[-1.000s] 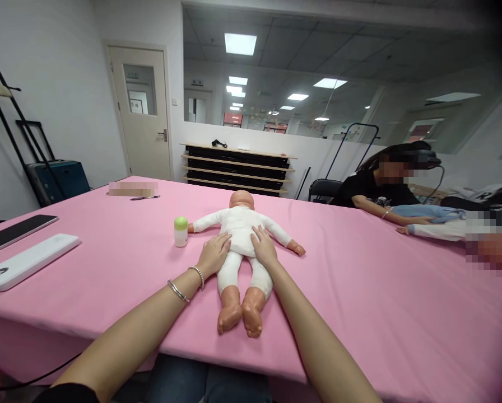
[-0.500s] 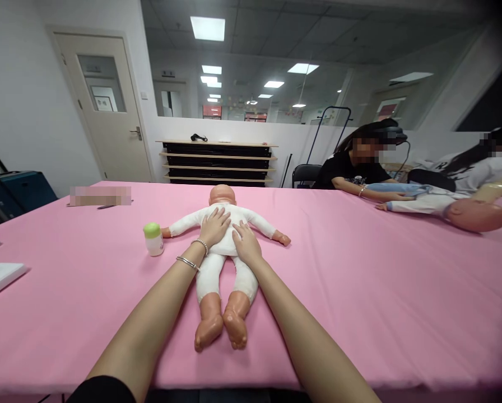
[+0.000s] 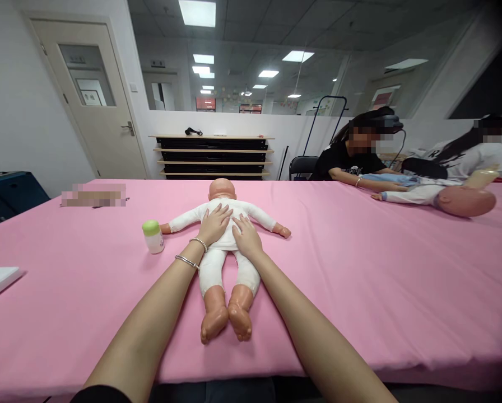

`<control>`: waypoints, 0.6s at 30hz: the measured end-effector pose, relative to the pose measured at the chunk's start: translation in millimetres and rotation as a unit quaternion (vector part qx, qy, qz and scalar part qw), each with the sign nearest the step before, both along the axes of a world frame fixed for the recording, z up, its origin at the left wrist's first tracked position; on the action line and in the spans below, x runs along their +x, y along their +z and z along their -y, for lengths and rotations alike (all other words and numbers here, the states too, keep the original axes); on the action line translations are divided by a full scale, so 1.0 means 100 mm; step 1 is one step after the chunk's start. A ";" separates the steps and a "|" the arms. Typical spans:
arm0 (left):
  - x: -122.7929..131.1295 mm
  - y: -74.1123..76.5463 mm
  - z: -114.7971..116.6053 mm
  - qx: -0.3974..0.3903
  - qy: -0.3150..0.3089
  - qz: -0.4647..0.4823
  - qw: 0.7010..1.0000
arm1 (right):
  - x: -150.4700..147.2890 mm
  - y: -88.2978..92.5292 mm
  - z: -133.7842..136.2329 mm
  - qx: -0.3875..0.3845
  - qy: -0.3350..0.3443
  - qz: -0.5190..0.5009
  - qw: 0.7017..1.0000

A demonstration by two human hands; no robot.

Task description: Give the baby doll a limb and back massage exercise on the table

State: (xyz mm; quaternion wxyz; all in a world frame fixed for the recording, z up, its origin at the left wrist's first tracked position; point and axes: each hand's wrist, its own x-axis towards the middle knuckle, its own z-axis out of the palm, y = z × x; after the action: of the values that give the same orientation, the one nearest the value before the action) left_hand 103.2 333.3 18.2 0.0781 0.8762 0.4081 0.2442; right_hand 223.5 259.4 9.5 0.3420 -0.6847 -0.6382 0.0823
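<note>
Pink cloth (image 3: 360,285) covers a long table where a baby doll (image 3: 226,242) in a white suit lies on its back, arms spread wide, bare plastic feet toward the camera wearer. Both bare hands rest on its torso, side by side and not quite touching. The left hand (image 3: 214,224), circled at the wrist by a beaded bracelet (image 3: 198,242) and a metal bangle (image 3: 186,262), lies higher on the chest. The right hand (image 3: 246,237) sits slightly lower, near the doll's middle. Fingers (image 3: 238,223) lie flat and loosely spread on the white fabric, pointing toward the doll's head, gripping nothing. A small bottle (image 3: 153,237) with a green cap stands just beyond the doll's outstretched arm, untouched. Farther along the table, a seated co-worker (image 3: 352,162) in a black T-shirt reaches toward a blue cloth (image 3: 385,179) beside a second doll (image 3: 465,200).
</note>
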 end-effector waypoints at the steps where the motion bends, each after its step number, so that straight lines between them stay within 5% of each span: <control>1: -0.01 -0.01 -0.02 -0.017 0.007 0.007 1.000 | 0.00 0.00 0.00 0.003 0.003 0.003 1.000; 9: -0.01 -0.04 -0.02 -0.072 0.169 0.055 0.981 | -0.03 0.02 0.02 0.008 0.012 0.005 1.000; 15: -0.04 -0.03 -0.01 -0.001 -0.008 0.030 1.000 | -0.02 0.01 0.02 0.000 -0.005 0.004 1.000; 18: -0.04 -0.05 -0.05 -0.035 0.028 0.035 0.998 | -0.01 0.00 0.01 0.007 0.000 0.006 1.000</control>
State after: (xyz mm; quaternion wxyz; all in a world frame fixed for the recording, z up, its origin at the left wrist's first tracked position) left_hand 99.1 337.9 13.5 0.1161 0.8523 0.4376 0.2619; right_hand 222.0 258.3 9.9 0.3435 -0.6827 -0.6407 0.0738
